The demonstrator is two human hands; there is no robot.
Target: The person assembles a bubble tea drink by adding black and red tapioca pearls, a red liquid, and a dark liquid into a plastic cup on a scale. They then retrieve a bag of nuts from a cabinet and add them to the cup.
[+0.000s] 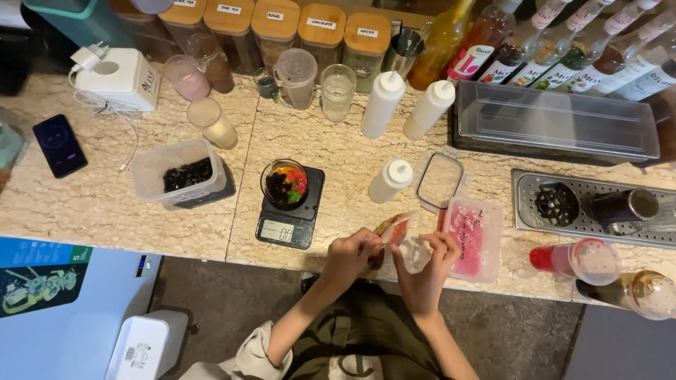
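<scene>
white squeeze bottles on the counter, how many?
3. Two white squeeze bottles stand side by side behind the scale; a third sits right of the scale. None seem hidden.

Left hand and right hand are raised together at the counter's near edge, both gripping a small clear plastic bag with orange-brown contents; the fingers close on it from either side. Just right of the right hand lies an open rectangular tub of pink pieces, its clear lid beyond it. Beyond and left of the left hand a black digital scale carries a glass of mixed coloured jellies. A white squeeze bottle stands beyond both hands. Further left, a tub of black pearls.
</scene>
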